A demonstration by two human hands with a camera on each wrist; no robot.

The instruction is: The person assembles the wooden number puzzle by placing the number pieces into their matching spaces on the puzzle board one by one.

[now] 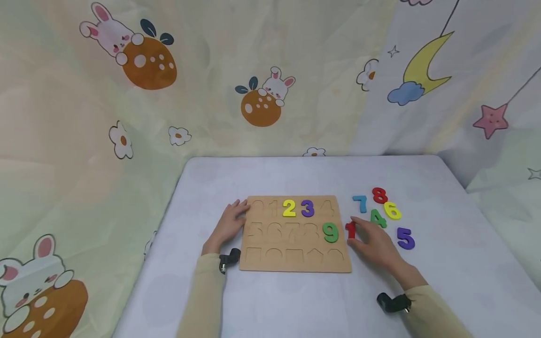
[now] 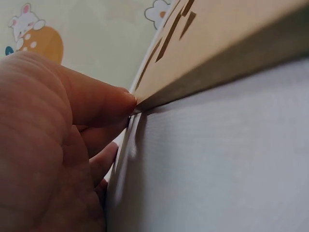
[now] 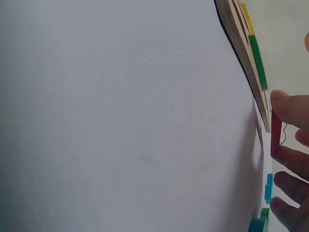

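Right hand [image 1: 375, 245] pinches red number 1 [image 1: 351, 230] between thumb and fingers, held just beside the board's right edge; left hand [image 1: 228, 226] fingers roughly straight, tips touching the upper left corner and left edge of the board [image 1: 291, 266]. Board sits well in from all tabletop [image 1: 291, 307] edges; wide stretch of tabletop toward the viewer and out to the left, tighter on the right, where loose numbers crowd near the right hand: blue 7 [image 1: 362, 203], red 8 [image 1: 379, 194], yellow 6 [image 1: 387, 210], green 4 [image 1: 379, 220], purple 5 [image 1: 405, 238]. Board is flat, tan, wood-like, thin straight sides, shallow cut recesses; numbers are thick, glossy, solid-coloured. Tabletop has a whitish, cloth-like cover. Seated in board: yellow 2 [image 1: 289, 208] and purple 3 [image 1: 308, 208] top row, green 9 [image 1: 336, 232] at right end of middle row. Readable outlines: 0, 1, 4 top; 5, 6, 7, 8 middle; bottom row has angular and rounded shapes, partly faint. Backdrop [image 1: 321, 42] printed with rabbits, flowers, moon.
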